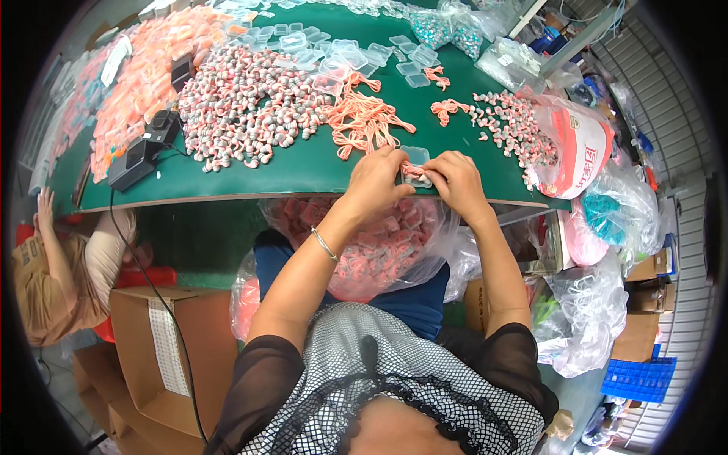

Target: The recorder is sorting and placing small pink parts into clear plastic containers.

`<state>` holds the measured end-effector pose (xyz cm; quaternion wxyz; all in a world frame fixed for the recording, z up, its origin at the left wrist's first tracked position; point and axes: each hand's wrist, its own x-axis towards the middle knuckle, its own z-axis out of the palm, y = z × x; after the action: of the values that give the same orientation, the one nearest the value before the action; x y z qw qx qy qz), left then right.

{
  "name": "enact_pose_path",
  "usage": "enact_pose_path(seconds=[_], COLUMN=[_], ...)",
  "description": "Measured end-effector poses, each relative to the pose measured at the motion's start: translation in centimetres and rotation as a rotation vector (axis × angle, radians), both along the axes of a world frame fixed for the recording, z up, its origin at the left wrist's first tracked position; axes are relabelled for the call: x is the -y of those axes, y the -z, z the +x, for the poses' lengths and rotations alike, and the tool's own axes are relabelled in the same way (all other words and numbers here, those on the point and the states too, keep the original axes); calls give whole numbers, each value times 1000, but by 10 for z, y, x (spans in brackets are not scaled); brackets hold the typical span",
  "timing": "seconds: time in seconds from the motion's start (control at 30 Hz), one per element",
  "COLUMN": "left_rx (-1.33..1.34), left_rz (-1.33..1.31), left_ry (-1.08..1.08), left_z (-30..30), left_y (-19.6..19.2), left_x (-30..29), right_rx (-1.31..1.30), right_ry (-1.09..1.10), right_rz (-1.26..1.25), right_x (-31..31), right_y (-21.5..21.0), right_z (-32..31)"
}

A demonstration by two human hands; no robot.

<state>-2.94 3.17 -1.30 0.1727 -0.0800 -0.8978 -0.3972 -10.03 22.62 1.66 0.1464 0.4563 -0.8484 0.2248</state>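
Hands: left hand (377, 180) and right hand (455, 182) meet at the table (303, 168) edge.
Grip: both pinch a clear case (416, 168) holding pink cord (413, 171).
Nearby: cord pile (364, 117) behind; bag (364, 243) below.

My left hand (377, 182) and right hand (453, 182) side by side at near edge of bench (227, 178), small clear case (416, 168) between them. Loose cord bundle (364, 117) just behind left hand. Big heap of earpieces (243, 106) left of cords; smaller heap (508, 125) to right, beside sack (580, 148). Empty cases (341, 49) farther back. Filled bag (364, 243) under bench edge, on my lap. Carton (174, 349) on floor, lower left.
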Motion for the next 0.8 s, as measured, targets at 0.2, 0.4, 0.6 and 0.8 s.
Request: enact_pose_path(seconds=[0.2,0.4,0.6,0.8], left_rx=[-41,-68,-81,-95], left_rz=[14,-22,-24,51], left_ry=[17,47,64,11], left_z=[2,4,3,6], left_y=[-4,0,-1,-5], left_x=[-1,1,0,-4], right_rx=[-47,441,268,318], right_ry=[-67,111,70,118], right_rz=[82,17,-66,-263], right_x=[1,9,7,10], right_y=[-8,-16,11,11], right_z=[-5,-16,-36,-14])
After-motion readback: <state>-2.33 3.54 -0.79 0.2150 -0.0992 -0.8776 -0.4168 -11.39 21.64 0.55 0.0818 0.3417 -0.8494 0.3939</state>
